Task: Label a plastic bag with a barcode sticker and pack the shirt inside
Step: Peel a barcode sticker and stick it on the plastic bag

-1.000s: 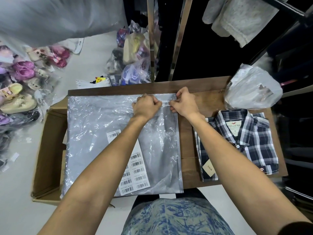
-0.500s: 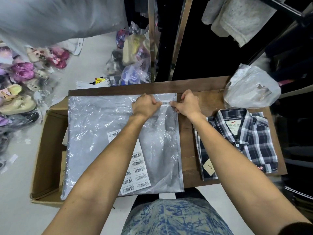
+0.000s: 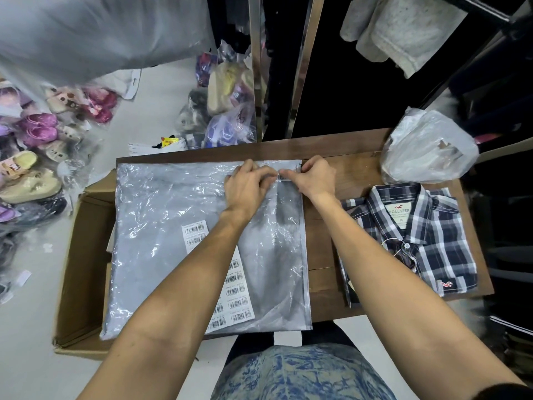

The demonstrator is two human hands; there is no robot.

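A grey plastic bag (image 3: 161, 226) lies flat across the wooden table (image 3: 323, 243) and a cardboard box. A small barcode sticker (image 3: 284, 177) sits near the bag's far right corner. My left hand (image 3: 248, 187) and my right hand (image 3: 314, 177) meet over it, fingertips pressing on the sticker from both sides. A sheet of barcode stickers (image 3: 233, 287) lies on the bag, partly hidden by my left forearm. The folded navy plaid shirt (image 3: 415, 241) rests on the table to the right of the bag.
A crumpled clear plastic bag (image 3: 427, 148) sits at the table's far right corner. An open cardboard box (image 3: 78, 269) stands on the floor under the bag's left side. Bagged shoes (image 3: 31, 174) cover the floor at left. Metal rack poles (image 3: 300, 67) rise behind the table.
My right hand has slid left, so its fingertips now lie on the sticker close to my left hand. The bag and shirt have not moved.
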